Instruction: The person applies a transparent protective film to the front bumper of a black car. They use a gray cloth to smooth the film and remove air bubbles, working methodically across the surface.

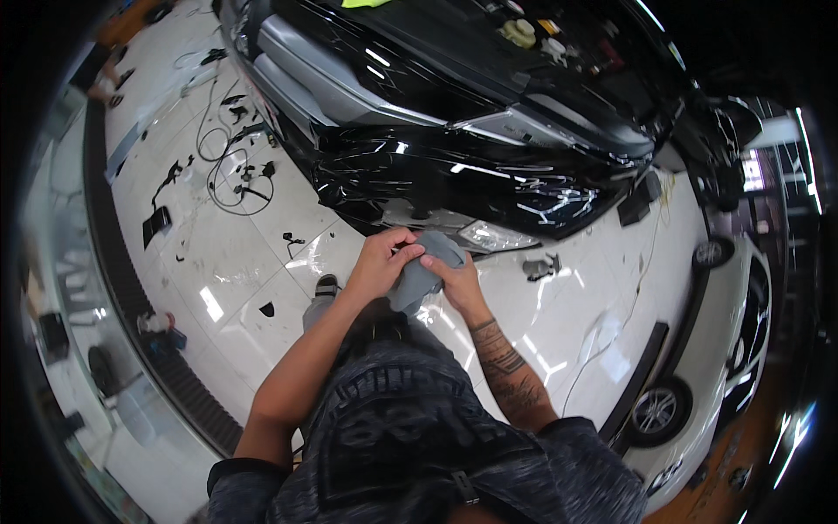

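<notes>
A soft grey cloth [415, 286] is bunched up in front of my body, and both hands hold it. My left hand [381, 265] pinches its upper left side with thumb and fingers. From the other side my right hand [459, 284] grips it, thumb on the near face and its other fingers mostly hidden behind. The lower part of the cloth hangs loose. Just beyond my hands stands a dark car, its corner draped in wrinkled, glossy black film [419, 170]. A clear headlight [496, 237] shows below the film's edge, close to my right hand but apart from it.
Black scraps, a looped cable [229, 179] and a dark flat piece [157, 225] litter the pale tiled floor at left. A small grey object [541, 266] lies right of my hands. At far right is a white car [698, 384]. Bottles [519, 33] stand on the dark car.
</notes>
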{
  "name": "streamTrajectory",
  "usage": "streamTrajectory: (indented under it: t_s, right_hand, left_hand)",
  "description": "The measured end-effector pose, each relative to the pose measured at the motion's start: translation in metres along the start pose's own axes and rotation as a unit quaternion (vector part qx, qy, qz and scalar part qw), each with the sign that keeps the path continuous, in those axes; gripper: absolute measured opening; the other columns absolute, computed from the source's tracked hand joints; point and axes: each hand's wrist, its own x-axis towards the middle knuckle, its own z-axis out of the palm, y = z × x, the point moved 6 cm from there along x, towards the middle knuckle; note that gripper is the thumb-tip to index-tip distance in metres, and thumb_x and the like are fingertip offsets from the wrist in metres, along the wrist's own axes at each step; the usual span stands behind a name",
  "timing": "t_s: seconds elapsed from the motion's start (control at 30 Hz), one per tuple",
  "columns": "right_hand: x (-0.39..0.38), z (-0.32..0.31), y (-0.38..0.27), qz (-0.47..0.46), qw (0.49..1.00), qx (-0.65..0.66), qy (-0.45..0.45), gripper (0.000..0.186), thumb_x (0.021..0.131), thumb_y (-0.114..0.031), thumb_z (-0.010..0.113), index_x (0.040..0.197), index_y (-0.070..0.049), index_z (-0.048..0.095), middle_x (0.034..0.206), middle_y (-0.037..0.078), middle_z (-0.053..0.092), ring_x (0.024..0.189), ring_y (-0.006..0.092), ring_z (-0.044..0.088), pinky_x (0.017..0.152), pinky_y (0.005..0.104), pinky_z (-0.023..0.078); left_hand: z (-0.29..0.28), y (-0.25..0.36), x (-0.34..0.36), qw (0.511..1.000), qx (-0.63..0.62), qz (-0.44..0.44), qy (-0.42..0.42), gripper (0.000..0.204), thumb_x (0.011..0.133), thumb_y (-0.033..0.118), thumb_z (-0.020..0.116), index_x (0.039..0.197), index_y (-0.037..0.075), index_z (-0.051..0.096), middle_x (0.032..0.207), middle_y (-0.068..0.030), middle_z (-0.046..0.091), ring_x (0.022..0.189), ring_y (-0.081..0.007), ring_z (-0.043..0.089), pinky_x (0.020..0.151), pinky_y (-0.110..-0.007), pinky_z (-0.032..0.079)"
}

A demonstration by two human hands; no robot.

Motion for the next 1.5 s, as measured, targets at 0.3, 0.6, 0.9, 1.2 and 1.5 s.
streamTrajectory:
  t_s: [0.3, 0.6, 0.9, 1.2, 1.5]
  right_hand:
    - [-0.026, -0.1, 0.027, 0.08, 0.992, -0.055, -0.077, 0.041, 0.078, -0.014, 0.076, 0.111, 0.003, 0.061, 0.102, 0.008, 0.067, 0.093, 0.0151, 0.062, 0.081, 0.029, 0.051]
    - [-0.013, -0.117, -0.008, 0.053, 0.948, -0.265, -0.169, 0.044, 0.076, -0.019, 0.077, 0.11, 0.003, 0.061, 0.098, 0.01, 0.068, 0.088, 0.0164, 0.064, 0.08, 0.0295, 0.051]
    - [0.037, -0.066, -0.072, -0.077, 0.894, -0.39, -0.205, 0.033, 0.074, -0.013, 0.078, 0.101, 0.0, 0.064, 0.089, 0.007, 0.068, 0.079, 0.0131, 0.062, 0.073, 0.0275, 0.05]
    - [0.098, 0.022, -0.122, -0.192, 0.813, -0.514, -0.196, 0.032, 0.073, -0.016, 0.077, 0.095, 0.001, 0.062, 0.083, 0.011, 0.066, 0.074, 0.0161, 0.06, 0.069, 0.0307, 0.049]
    - [0.145, 0.035, -0.124, -0.21, 0.696, -0.67, -0.147, 0.045, 0.069, -0.021, 0.071, 0.104, 0.005, 0.058, 0.091, 0.025, 0.067, 0.085, 0.0406, 0.065, 0.076, 0.0419, 0.051]
  left_hand:
    - [0.05, -0.17, 0.022, 0.477, -0.742, -0.217, 0.418, 0.042, 0.091, 0.038, 0.063, 0.104, 0.0, 0.053, 0.096, -0.0071, 0.06, 0.095, -0.022, 0.06, 0.09, -0.037, 0.048]
    - [0.041, -0.165, 0.04, 0.344, -0.801, -0.239, 0.429, 0.019, 0.097, 0.021, 0.054, 0.098, 0.002, 0.052, 0.089, -0.0075, 0.051, 0.084, -0.0212, 0.054, 0.091, -0.046, 0.048]
    - [0.047, -0.172, 0.052, 0.292, -0.847, -0.057, 0.44, 0.032, 0.089, 0.027, 0.067, 0.103, -0.001, 0.056, 0.096, -0.008, 0.058, 0.094, -0.0215, 0.057, 0.094, -0.038, 0.048]
    - [0.053, -0.18, 0.067, 0.322, -0.831, 0.156, 0.425, 0.022, 0.087, 0.027, 0.069, 0.096, 0.008, 0.064, 0.094, 0.0, 0.069, 0.084, -0.0132, 0.064, 0.079, -0.026, 0.051]
    - [0.034, -0.162, 0.053, 0.37, -0.752, 0.129, 0.531, 0.021, 0.085, 0.006, 0.069, 0.105, 0.001, 0.062, 0.104, -0.01, 0.068, 0.096, -0.0205, 0.065, 0.09, -0.033, 0.053]
